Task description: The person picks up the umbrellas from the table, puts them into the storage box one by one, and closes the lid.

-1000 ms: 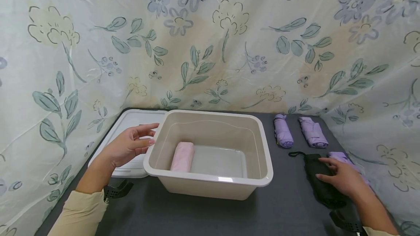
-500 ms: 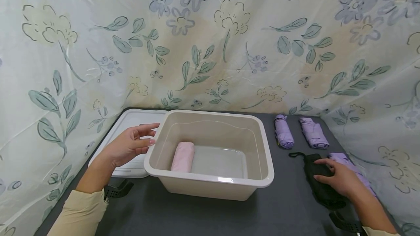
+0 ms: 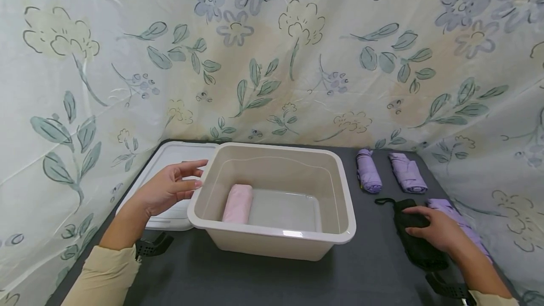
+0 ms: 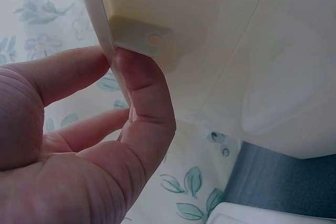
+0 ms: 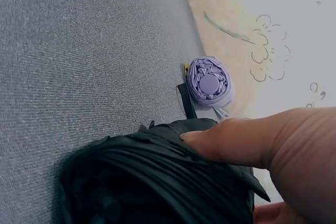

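A beige plastic bin [image 3: 272,245] stands mid-table in the head view, a pink bundle [image 3: 238,203] lying inside at its left. My left hand [image 3: 163,188] pinches the bin's left rim; in the left wrist view, one finger curls under the rim [image 4: 97,14]. At the right, my right hand [image 3: 437,228] holds a black folded umbrella [image 3: 418,249] with a wrist loop, which lies on the table. The right wrist view shows the thumb [image 5: 226,140] pressing on its gathered fabric; the other fingers are mostly hidden. A purple folded umbrella [image 3: 450,211] lies partly behind this hand.
Two more purple rolled bundles, a left one [image 3: 368,171] and a right one [image 3: 407,173], lie at the table's back right. A white lid [image 3: 170,223] lies left of the bin, partly behind my left arm. A floral curtain [image 3: 272,60] surrounds the dark table [image 3: 255,282].
My right hand has shifted slightly left across the black umbrella, which stays in place. My left hand has kept its place at the bin's rim.
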A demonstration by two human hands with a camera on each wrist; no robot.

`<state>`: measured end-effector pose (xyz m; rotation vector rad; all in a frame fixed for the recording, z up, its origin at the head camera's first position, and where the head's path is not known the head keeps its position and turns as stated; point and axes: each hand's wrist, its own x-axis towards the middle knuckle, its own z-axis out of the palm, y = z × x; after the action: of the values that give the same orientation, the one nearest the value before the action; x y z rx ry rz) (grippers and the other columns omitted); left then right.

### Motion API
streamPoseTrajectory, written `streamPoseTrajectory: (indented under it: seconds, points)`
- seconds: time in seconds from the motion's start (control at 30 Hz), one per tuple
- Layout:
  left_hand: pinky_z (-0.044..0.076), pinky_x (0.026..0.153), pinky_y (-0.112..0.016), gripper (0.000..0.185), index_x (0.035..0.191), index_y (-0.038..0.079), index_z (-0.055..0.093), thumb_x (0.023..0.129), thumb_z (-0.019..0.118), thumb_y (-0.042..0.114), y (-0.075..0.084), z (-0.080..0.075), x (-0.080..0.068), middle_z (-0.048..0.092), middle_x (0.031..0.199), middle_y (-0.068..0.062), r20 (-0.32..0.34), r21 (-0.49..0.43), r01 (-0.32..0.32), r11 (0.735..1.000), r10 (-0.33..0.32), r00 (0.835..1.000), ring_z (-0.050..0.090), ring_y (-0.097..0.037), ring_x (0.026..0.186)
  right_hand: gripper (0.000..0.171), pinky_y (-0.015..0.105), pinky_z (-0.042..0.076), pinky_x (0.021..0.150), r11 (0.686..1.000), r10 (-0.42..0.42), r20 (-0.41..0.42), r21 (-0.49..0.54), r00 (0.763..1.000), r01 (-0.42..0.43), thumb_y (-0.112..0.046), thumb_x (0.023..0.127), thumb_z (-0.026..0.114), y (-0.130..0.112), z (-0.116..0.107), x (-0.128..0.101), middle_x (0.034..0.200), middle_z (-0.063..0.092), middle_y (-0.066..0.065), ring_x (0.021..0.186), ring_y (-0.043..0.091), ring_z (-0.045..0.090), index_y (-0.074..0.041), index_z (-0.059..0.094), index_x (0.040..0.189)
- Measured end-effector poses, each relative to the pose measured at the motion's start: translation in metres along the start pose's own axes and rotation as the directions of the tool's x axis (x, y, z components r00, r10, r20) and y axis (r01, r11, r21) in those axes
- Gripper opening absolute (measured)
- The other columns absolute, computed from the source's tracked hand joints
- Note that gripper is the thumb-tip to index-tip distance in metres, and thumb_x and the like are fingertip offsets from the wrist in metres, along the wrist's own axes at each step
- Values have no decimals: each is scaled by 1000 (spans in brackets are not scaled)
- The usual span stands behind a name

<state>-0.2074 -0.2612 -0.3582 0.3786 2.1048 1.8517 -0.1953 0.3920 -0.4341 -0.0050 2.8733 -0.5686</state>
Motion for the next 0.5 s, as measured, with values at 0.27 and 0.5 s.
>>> streamPoseTrajectory:
  seconds: [0.27, 0.5]
  points:
    - [59, 92, -31, 66, 157, -2, 32, 100, 64, 9, 1, 0, 0, 59, 123, -2, 6, 5, -9, 1000, 9, 1000, 66, -14, 109, 65, 71, 47, 89, 999, -10, -22, 33, 1000, 11, -34, 85, 83, 0, 1, 0, 143, 42, 45, 126, 69, 41, -3, 56, 134]
    - [59, 92, -31, 66, 158, 1, 34, 100, 64, 9, -1, -1, 2, 59, 121, -3, -18, 15, 17, 1000, -16, 1000, 67, -14, 108, 55, 73, 44, 91, 999, -22, -1, 38, 1000, 22, -31, 85, 83, 0, -2, 2, 141, 44, 45, 124, 70, 40, -4, 59, 126]
